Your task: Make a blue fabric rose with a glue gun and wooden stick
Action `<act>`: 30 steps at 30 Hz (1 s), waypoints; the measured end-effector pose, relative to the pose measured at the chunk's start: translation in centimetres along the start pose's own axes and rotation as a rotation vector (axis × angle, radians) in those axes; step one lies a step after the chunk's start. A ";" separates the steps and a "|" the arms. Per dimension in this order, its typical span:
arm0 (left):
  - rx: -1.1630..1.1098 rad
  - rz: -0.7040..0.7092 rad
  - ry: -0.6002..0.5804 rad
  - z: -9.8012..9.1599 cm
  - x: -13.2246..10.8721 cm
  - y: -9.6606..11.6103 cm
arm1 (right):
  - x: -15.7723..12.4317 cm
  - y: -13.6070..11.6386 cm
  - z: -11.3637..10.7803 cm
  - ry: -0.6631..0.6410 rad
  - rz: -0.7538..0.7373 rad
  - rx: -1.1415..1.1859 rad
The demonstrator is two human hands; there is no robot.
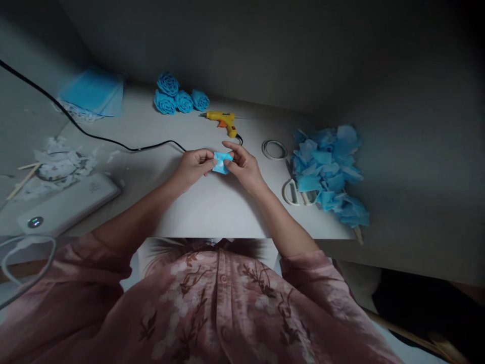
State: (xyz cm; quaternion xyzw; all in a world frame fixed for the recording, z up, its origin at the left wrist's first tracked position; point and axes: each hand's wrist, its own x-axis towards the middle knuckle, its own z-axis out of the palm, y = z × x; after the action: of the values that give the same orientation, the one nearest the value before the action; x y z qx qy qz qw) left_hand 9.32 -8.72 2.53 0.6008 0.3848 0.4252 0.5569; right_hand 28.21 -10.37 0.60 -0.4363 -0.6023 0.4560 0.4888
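A small blue fabric piece [222, 165] with a pale inner patch is held between my two hands, above the middle of the white table. My left hand [196, 166] pinches its left edge between thumb and fingers. On the other side, my right hand [243, 164] grips the right edge with the thumb laid over it, the index finger lifted away. Just beyond my hands lies a yellow glue gun [226, 120] with an orange trigger, its nozzle pointing left. Farther back sit several blue fabric roses [184, 101] in a cluster.
Scissors [291, 192] and a silver ring-shaped roll [274, 149] lie right, beside a heap of blue fabric pieces [329, 162]. At left are a white power bank [71, 202], white scraps [62, 159] and flat blue sheets [93, 93]. A black cord [113, 144] crosses the table.
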 end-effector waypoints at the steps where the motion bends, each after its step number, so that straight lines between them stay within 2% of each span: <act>1: -0.002 -0.005 -0.012 0.0 0.0 0.1 | 0.0 0.0 0.0 0.003 0.001 0.002; 6: -0.035 -0.032 0.016 -0.3 0.2 0.0 | 0.1 -0.6 -0.5 -0.020 0.042 0.080; 12: -0.148 -0.047 0.105 -0.5 0.5 -0.6 | 0.2 -0.7 -0.9 0.067 0.085 0.128; 22: -0.184 -0.080 0.105 -0.5 0.6 -0.6 | 0.2 -0.4 -0.5 0.062 0.073 0.106; 30: -0.226 -0.049 0.140 -0.7 0.9 -0.8 | 0.2 -0.2 -0.4 0.042 0.063 0.120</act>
State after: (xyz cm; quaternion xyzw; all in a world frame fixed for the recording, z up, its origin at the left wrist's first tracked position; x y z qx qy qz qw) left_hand 8.96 -7.61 1.87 0.4935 0.3871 0.4930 0.6030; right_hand 28.61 -10.18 0.92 -0.4346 -0.5495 0.4972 0.5117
